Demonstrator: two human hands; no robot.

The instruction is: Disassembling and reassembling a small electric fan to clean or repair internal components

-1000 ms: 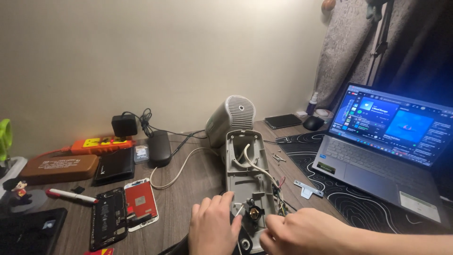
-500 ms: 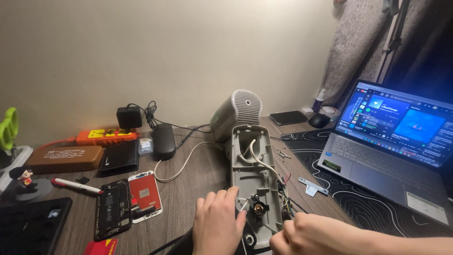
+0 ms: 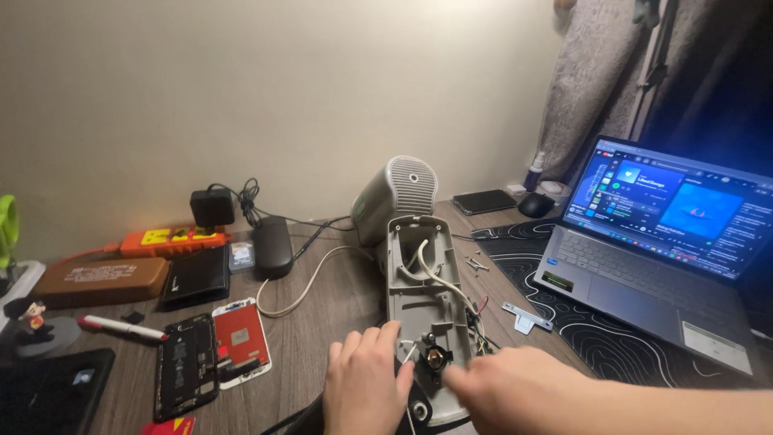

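Far left on the desk (image 3: 322,338): a small figurine (image 3: 31,316), a brown case (image 3: 101,279) and a red-capped pen (image 3: 122,328). Behind them lie an orange power strip (image 3: 173,239), a black wallet (image 3: 195,276) and a black charger (image 3: 212,207). A dismantled phone (image 3: 211,353) lies in two halves, the red panel uppermost.

Centre: an opened grey housing (image 3: 423,298) lies lengthwise on the desk, its inside facing up, white wires (image 3: 435,278) running along it. Its far end touches a rounded grey speaker-like unit (image 3: 396,197).

The left hand (image 3: 366,387) rests palm down at the housing's near left edge, fingers (image 3: 389,334) extended and slightly spread, the fingertips touching the housing beside a round black-and-brass part (image 3: 436,357). It presses rather than grasps; nothing is enclosed in it.

The right hand (image 3: 503,383) enters from the lower right, forearm along the bottom edge, back of the hand upward, just beside the housing's near right edge. It is motion-blurred; I cannot tell whether its fingers are closed on anything.

Right: loose screws (image 3: 475,263) and a small metal bracket (image 3: 526,317) lie on a patterned mat (image 3: 612,338); an open laptop (image 3: 656,258) stands lit.
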